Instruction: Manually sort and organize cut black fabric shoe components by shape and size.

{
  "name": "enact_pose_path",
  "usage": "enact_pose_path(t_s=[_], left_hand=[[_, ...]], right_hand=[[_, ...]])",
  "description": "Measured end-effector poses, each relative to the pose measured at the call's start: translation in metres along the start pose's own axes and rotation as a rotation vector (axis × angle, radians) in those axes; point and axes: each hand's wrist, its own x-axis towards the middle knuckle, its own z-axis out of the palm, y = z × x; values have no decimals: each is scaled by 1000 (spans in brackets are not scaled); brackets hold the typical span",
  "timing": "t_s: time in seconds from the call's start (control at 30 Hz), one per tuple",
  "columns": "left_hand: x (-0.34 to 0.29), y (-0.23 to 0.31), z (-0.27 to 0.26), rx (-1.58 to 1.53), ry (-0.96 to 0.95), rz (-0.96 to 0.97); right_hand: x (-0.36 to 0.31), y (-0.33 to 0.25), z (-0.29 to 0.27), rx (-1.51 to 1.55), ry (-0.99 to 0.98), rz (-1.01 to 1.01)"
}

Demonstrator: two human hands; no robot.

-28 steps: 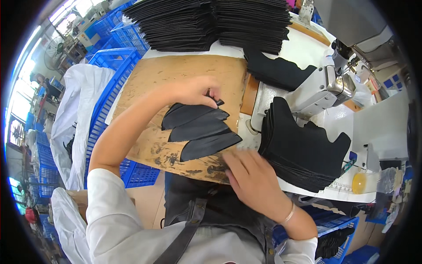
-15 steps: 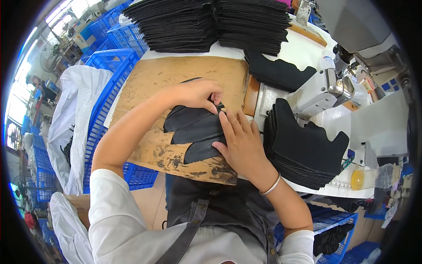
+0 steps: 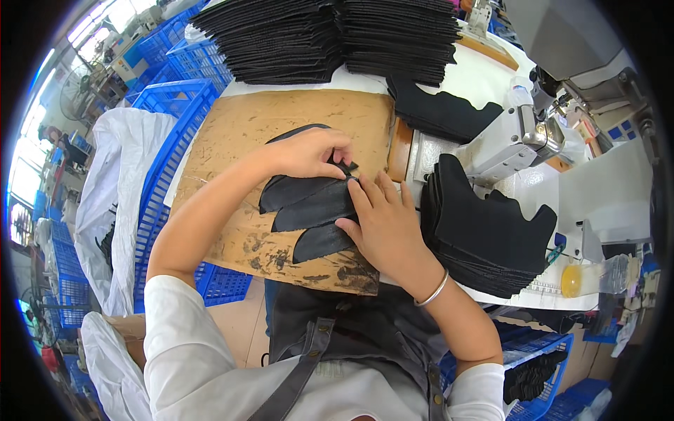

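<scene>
Several black leather-like cut pieces (image 3: 309, 207) lie fanned on a stained brown board (image 3: 281, 133). My left hand (image 3: 309, 151) rests on their upper edge, its fingertips pinching the pieces' right tips. Beside it my right hand (image 3: 382, 224), wearing a silver bangle, presses flat on the pieces' right ends, with its fingertips meeting the left hand's. A further black piece curves out from under my left hand.
A stack of black shaped pieces (image 3: 484, 231) sits to the right beside a white sewing machine (image 3: 512, 140). Tall piles of black pieces (image 3: 337, 35) fill the table's far side. Blue plastic crates (image 3: 168, 105) and a white bag (image 3: 112, 189) stand to the left.
My right hand has come up from the near edge of the board onto the right ends of the fanned pieces, and the pieces have been drawn closer together under both hands.
</scene>
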Motion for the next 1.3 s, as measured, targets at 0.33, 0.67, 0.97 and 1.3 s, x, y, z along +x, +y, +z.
enact_pose_path(t_s=[0.33,0.67,0.97,1.3], left_hand=[[-4,2,14,45,140,40],[-23,15,33,160,465,-82],[-145,-30,-16,-544,1031,-493],[-206,45,-33,-735,1197,-294]], right_hand=[[21,8,13,109,27,10],[21,6,17,40,77,12],[19,2,20,-18,81,35],[25,3,9,117,97,136]])
